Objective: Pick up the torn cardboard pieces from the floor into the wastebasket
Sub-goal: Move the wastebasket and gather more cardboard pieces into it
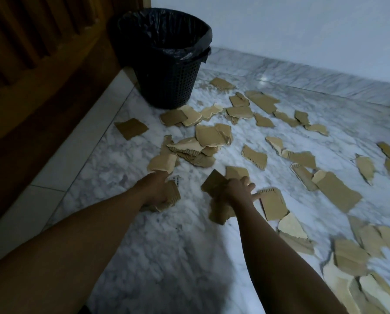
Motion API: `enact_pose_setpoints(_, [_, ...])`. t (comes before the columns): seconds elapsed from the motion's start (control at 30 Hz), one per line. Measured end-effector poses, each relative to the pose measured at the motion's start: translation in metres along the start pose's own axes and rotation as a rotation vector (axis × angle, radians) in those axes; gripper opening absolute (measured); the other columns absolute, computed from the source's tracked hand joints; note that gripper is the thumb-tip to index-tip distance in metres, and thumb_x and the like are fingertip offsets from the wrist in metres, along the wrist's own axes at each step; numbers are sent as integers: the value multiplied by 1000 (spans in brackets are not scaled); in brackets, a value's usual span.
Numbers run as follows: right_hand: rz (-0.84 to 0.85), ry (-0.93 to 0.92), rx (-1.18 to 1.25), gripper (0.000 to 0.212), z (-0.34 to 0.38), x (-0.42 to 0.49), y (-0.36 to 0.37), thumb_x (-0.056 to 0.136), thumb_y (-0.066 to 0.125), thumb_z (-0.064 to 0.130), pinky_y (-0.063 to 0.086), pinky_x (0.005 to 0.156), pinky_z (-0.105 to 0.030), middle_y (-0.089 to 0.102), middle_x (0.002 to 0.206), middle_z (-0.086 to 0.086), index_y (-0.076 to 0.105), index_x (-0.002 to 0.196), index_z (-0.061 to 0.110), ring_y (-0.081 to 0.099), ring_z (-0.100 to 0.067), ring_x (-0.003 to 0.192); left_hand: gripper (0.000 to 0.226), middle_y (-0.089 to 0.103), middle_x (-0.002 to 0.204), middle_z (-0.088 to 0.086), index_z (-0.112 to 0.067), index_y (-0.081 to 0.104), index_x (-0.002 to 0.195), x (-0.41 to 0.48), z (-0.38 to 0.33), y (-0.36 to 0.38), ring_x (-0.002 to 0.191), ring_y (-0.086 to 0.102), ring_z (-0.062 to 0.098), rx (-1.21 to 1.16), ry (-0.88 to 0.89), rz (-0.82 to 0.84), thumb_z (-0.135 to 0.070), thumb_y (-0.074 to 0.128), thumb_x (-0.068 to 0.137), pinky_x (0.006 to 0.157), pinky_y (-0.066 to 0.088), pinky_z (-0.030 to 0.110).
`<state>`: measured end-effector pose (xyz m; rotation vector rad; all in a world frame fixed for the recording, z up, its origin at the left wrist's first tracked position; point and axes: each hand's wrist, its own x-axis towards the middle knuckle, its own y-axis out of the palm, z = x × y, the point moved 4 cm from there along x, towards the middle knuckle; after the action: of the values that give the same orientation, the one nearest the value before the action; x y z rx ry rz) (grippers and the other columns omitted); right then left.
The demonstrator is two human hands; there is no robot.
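Head view: left hand [154, 189] grip is closed round a crumpled wad of brown cardboard scraps [170, 198], down at the white marble floor [167, 257]. Right hand [236, 191] grip is full too, fingers curled on a fanned stack of brown cardboard scraps [214, 184], one finger poking out to the ribbed-edge cardboard piece [272, 201] just right of it. Loose torn brown corrugated cardboard pieces [212, 134] lie ahead of both grips and off to the right, many overlapping. Black mesh plastic wastebasket [169, 87] with black bag liner sits well ahead of the left grip, upright, mouth open. My read: both grips near capacity, so dump now rather than pinch one more and shed half. Keep both loads squeezed flat, carry over the rim, release inside the liner, not above it. Then work from the piles nearest the basket outward; overlapped stacks give more per grab.
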<state>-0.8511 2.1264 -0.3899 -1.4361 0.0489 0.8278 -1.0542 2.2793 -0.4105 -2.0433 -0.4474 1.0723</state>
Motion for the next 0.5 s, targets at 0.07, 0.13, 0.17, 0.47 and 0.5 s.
enact_pose_setpoints(0.07, [30, 49, 50, 77, -5, 2, 0, 73, 75, 52, 23, 105, -66, 33, 135, -9, 48, 135, 18, 31, -42, 127, 83, 27, 157, 11, -11, 18, 155, 0, 1, 1, 142, 32, 29, -28, 14, 10, -26, 68, 90, 113, 32, 40])
enact_pose_setpoints(0.13, [84, 81, 108, 82, -12, 2, -4, 70, 79, 49, 30, 105, -59, 33, 132, -8, 43, 136, 17, 34, -41, 125, 71, 29, 155, 11, -8, 19, 153, 1, 3, 3, 141, 33, 29, -81, -13, 33, -20, 59, 96, 112, 32, 42])
enact_pose_setpoints(0.17, [85, 71, 107, 75, -13, 4, -6, 72, 79, 46, 33, 104, -57, 32, 131, -8, 46, 133, 18, 34, -40, 125, 68, 30, 154, 13, -7, 20, 153, 1, 3, 2, 140, 35, 31, -86, -18, 33, -19, 57, 97, 111, 34, 43])
enact_pose_setpoints(0.47, [163, -216, 191, 37, 12, 17, -29, 85, 73, 19, 51, 96, -43, 64, 117, -14, 63, 118, 6, 61, -31, 109, 58, 55, 133, 11, -17, 43, 134, -1, -4, 1, 111, 58, 30, 25, 11, -47, -28, 69, 83, 91, 50, 41])
enact_pose_setpoints(0.5, [173, -208, 298, 39, 11, 16, -44, 79, 79, 22, 54, 91, -43, 67, 110, -13, 65, 112, 7, 64, -30, 103, 66, 49, 139, 13, -17, 35, 142, 0, -4, 3, 117, 55, 32, 34, 24, -35, -27, 68, 85, 93, 49, 44])
